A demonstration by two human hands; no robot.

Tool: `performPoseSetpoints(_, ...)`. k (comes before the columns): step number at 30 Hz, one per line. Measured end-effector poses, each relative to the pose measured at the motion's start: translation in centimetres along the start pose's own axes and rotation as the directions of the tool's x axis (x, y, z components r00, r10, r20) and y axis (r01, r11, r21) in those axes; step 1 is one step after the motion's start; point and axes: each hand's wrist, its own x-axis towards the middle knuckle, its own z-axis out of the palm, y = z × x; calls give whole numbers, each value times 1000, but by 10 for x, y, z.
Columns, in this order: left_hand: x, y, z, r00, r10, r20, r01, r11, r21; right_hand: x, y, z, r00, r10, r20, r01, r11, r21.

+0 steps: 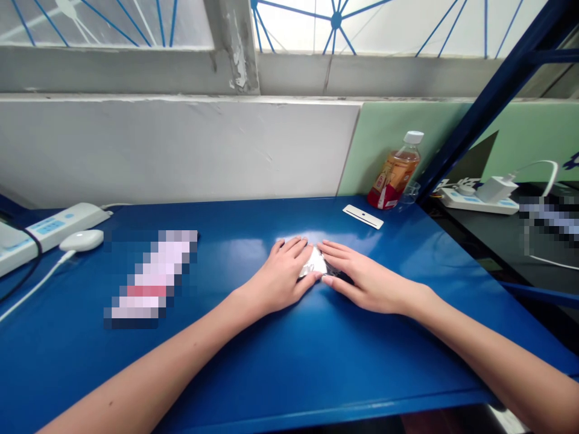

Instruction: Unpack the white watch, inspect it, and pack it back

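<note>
While both palms lie flat, fingers stretched and closed round nothing, the left hand [281, 272] and right hand [367, 278] press a small white object [315, 263] at frame centre onto the blue table [289, 374], seemingly pinning it in place

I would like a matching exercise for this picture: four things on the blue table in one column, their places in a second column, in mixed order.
Things:
1. bottle
2. white packet
3. white mouse
4. flat white strip

Places:
A. far left, on a cable
B. under the fingers of the left hand and right hand
C. standing at the back, by the green panel
D. lying flat near the bottle

Pairs: 1-C, 2-B, 3-A, 4-D
</note>
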Motion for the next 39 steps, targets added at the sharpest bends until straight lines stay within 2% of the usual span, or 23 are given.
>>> performPoseSetpoints(4,1,1,0,1000,-9,9,9,1000,-13,-1,-2,3,1000,2,17,-1,999,-54)
performPoseSetpoints(13,0,2,1,1000,-15,-21,15,1000,-6,4,9,2,990,-102,-101,81,978,-192)
performPoseSetpoints(17,0,1,2,999,-15,-28,15,1000,-2,4,18,-3,977,-141,-158,109,975,-196)
performPoseSetpoints(23,-1,0,2,997,-5,-79,-1,997,-72,4,31,-9,944,-100,-313,84,995,-62)
performPoseSetpoints(29,-3,1,-3,985,36,-170,-67,980,-185,4,36,-12,962,-74,-263,92,994,57)
performPoseSetpoints(35,-6,0,-6,954,118,-277,-211,918,-335,5,28,-22,904,-24,-427,136,963,233)
performPoseSetpoints(39,-5,-1,-6,918,50,-394,-217,894,-392,4,21,-28,867,111,-485,110,907,405)
